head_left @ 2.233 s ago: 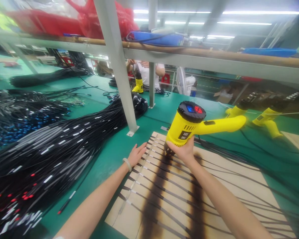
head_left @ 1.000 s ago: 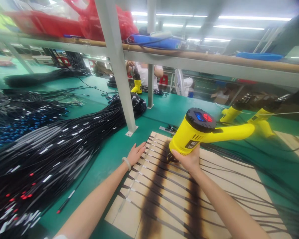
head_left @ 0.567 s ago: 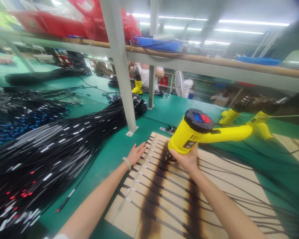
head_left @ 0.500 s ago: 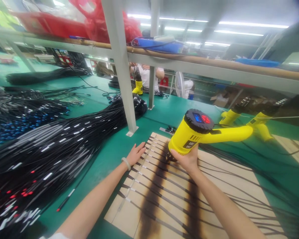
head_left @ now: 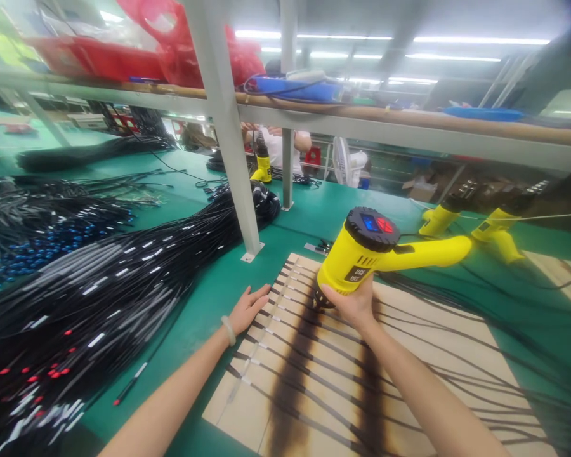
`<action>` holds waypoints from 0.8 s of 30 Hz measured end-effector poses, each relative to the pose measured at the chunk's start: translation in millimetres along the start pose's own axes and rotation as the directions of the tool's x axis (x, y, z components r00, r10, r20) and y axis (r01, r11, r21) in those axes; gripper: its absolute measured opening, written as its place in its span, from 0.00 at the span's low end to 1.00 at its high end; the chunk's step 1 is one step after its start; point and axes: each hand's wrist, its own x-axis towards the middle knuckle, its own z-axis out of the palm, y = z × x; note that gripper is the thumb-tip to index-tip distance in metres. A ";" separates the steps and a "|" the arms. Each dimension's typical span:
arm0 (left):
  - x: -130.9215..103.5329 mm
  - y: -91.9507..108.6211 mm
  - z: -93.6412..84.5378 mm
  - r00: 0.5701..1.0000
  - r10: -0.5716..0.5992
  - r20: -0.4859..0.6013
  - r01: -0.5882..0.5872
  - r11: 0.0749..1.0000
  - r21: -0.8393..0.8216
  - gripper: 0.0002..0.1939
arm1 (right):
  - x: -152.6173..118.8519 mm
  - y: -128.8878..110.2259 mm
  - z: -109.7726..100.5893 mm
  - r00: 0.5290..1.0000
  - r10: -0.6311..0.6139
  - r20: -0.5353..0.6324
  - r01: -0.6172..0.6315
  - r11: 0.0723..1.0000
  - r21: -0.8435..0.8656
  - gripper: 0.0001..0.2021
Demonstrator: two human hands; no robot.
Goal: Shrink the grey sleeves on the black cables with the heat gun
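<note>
My right hand (head_left: pixel 356 303) grips a yellow heat gun (head_left: pixel 345 261) by its body, nozzle pointing down over a wooden board (head_left: pixel 247 412). Black cables (head_left: pixel 333 379) lie side by side across this board, over two dark scorched bands. White marks show on the cables near the board's left edge, along a clear strip (head_left: pixel 261 339). At that edge my left hand (head_left: pixel 247 310) lies with fingers stretched out, the fingertips by the cable ends. It holds nothing that I can see.
A big bundle of black cables (head_left: pixel 137 273) covers the left of the green table (head_left: pixel 209 279). A metal post (head_left: pixel 233 146) rises ahead under a shelf. Two more yellow heat guns (head_left: pixel 497 225) stand at the right. Across the table is a person (head_left: pixel 278 149) near a fan (head_left: pixel 345 162).
My left hand has drawn back slightly to the left and down along the board's edge. The heat gun in my right hand has shifted a little left.
</note>
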 end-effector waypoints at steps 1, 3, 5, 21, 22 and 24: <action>0.6 -0.6 0.9 1.000 0.002 0.007 -0.002 1.000 0.004 0.33 | 0.4 -2.4 1.5 1.000 -0.008 0.002 0.008 1.000 -0.001 0.30; 1.3 -1.5 1.9 1.000 0.006 0.018 -0.006 1.000 0.010 0.33 | 1.2 -8.1 4.4 1.000 -0.023 0.006 0.023 1.000 0.002 0.30; 1.1 -1.9 2.2 1.000 0.006 0.020 -0.007 1.000 0.012 0.32 | 1.9 -13.2 6.9 1.000 -0.026 0.016 0.026 1.000 0.004 0.29; 1.0 -0.7 3.1 1.000 0.005 -0.010 -0.005 1.000 0.026 0.31 | 3.7 -13.2 7.7 1.000 -0.027 0.000 0.027 0.998 -0.059 0.31; 1.0 -0.4 3.0 1.000 0.004 -0.012 -0.004 1.000 0.027 0.32 | 3.9 -13.4 8.0 0.999 -0.032 -0.007 0.032 0.997 -0.064 0.31; 0.7 0.5 3.0 1.000 0.003 -0.016 -0.002 1.000 0.028 0.32 | 4.0 -13.5 8.7 0.999 -0.035 -0.021 0.034 0.997 -0.074 0.32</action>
